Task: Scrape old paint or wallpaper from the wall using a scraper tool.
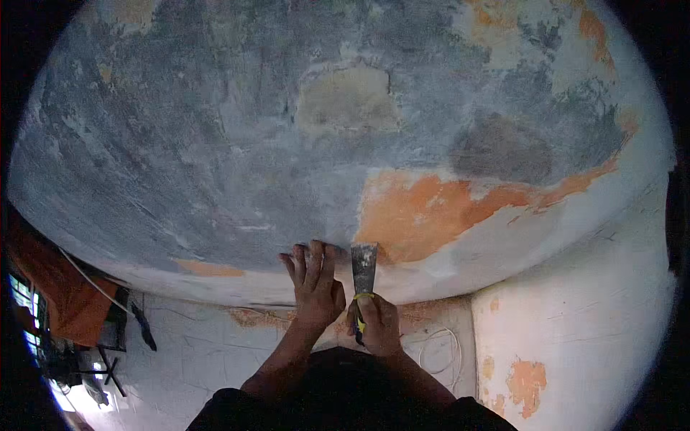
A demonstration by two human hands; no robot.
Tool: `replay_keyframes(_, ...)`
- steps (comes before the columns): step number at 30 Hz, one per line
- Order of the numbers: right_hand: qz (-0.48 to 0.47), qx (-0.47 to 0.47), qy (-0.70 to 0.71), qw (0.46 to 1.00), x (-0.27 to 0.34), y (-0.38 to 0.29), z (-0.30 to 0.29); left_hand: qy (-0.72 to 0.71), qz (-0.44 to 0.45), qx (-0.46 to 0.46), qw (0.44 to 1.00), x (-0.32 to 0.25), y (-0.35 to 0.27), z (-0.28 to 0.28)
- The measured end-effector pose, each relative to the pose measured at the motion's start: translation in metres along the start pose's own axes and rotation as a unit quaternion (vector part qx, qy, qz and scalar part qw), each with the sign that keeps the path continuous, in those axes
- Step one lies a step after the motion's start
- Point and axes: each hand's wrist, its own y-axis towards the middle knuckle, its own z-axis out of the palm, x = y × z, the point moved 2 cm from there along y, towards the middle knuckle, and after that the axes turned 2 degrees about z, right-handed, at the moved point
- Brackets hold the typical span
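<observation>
My right hand [381, 328] grips a scraper [364, 269] with a flat, smeared metal blade and a black and yellow handle. Its blade tip meets the lower left edge of a bare orange patch [418, 215] on a broad, mottled blue-grey surface [259, 161] that looks like a ceiling. To the left of the blade, my left hand [315, 280] is raised with its fingers spread, holding nothing. Its fingertips lie against or very close to that surface; contact cannot be told for certain. White paint [474, 253] borders the orange patch below.
Walls meet the surface below; the right one bears an orange bare spot [527, 385]. A looped white cable [450, 355] hangs on the wall behind my right arm. At the far left are an orange-brown cloth [81, 307], a barred window [26, 301] and a pale cord [94, 283].
</observation>
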Motion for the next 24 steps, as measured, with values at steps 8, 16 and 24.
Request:
replay_keyframes(8,0.069,-0.022,0.071,0.995,-0.004,-0.005,0.000,-0.006,0.014,-0.006,1.000,0.000,-0.001,0.006)
replay_keyframes(16,0.041,-0.038,0.056,0.997,-0.005,-0.013,0.004,-0.004,0.008,-0.008,1.000,-0.007,-0.005,-0.004)
replay_keyframes(24,-0.007,-0.011,0.023,1.000,-0.022,-0.006,-0.002,0.003,0.013,-0.003,1.000,-0.003,-0.004,0.005)
